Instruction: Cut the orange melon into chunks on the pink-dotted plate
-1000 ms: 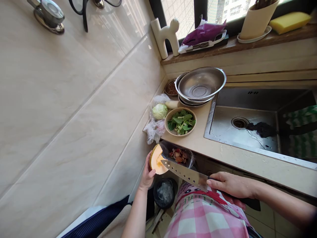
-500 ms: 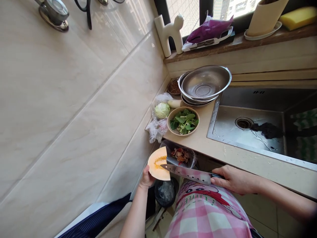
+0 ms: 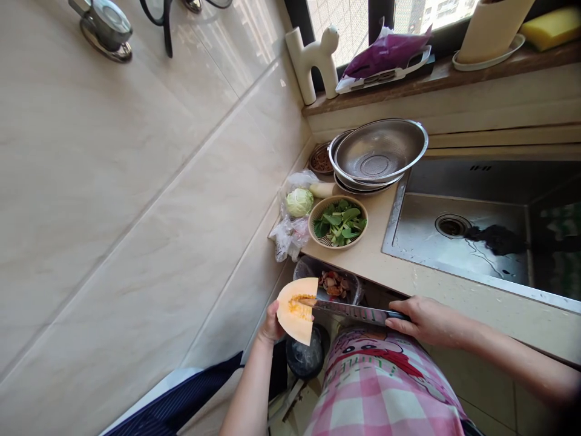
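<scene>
My left hand (image 3: 271, 325) grips a pale orange melon piece (image 3: 293, 326) by its rounded left edge, with the cut face and seedy hollow showing. In my right hand (image 3: 413, 320) is the dark handle of a long knife (image 3: 354, 310), its blade pointing left. The knife tip touches the seeds in the hollow. Just behind the melon, a lined bin (image 3: 356, 292) holds reddish and brown scraps. Most fingers of my left hand are hidden behind the melon.
On the counter (image 3: 454, 289) are a basket of leafy greens (image 3: 338, 223), a cabbage (image 3: 299, 202) in plastic and stacked steel colanders (image 3: 379, 151). The sink (image 3: 458, 209) lies at the right, the tiled wall (image 3: 136, 181) at the left. A dark round container (image 3: 305, 354) stands below.
The melon has tilted and shifted slightly right and down. The knife blade has turned more edge-on, and its tip now sits in the seeds.
</scene>
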{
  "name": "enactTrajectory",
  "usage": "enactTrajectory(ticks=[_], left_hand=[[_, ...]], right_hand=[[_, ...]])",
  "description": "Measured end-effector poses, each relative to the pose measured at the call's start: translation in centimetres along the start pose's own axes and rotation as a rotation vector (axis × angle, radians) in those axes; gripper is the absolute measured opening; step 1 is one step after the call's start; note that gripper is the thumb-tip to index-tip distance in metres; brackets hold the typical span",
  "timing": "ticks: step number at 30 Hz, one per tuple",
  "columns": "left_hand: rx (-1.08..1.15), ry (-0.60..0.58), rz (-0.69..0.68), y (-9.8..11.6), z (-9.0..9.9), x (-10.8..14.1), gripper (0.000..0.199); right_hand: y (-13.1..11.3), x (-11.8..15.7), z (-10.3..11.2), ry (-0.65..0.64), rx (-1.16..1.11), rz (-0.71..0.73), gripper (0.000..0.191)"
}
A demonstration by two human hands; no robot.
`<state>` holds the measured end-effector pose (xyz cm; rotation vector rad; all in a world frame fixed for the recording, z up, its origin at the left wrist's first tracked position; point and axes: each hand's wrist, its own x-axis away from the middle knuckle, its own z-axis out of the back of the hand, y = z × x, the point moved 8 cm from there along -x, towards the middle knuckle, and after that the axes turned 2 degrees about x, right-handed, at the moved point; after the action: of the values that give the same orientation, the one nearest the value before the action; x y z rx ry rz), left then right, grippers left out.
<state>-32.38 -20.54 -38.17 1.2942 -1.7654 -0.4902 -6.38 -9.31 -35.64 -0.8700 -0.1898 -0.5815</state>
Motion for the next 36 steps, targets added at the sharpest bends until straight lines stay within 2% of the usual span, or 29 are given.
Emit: enactTrajectory(ticks=[5, 15, 18, 26, 31, 36], left_hand=[[0.024, 0.034, -0.031, 0.4, -0.4, -0.2, 0.073], [0.025, 0.061, -0.044, 0.4, -0.4, -0.2, 0.072], [0.021, 0.064, -0.032, 0.4, -0.6, -0.2, 0.072], [0.037, 0.1, -0.038, 1.0, -0.9, -0.4, 0.074], [0.078, 0.107, -0.042, 0.9, -0.6, -0.5, 0.071], [0.079, 0.119, -0.041, 1.0, -0.5, -0.4, 0.071]], right_hand=[[-1.0, 0.2, -0.3, 0.003, 0.002, 0.051, 0.044], [-0.6, 0.1, -1.6, -0.015, -0.071, 0.052, 0.045], [-0.5, 0.2, -1.5, 0.031, -0.021, 0.042, 0.042], [-1.2, 0.5, -0.4, 0.28, 0.23, 0.018, 0.033], [-1.1, 0.0, -0.3, 0.309, 0.329, 0.022, 0.031], [0.0, -0.1, -0.1, 0.312, 0.352, 0.073, 0.03]])
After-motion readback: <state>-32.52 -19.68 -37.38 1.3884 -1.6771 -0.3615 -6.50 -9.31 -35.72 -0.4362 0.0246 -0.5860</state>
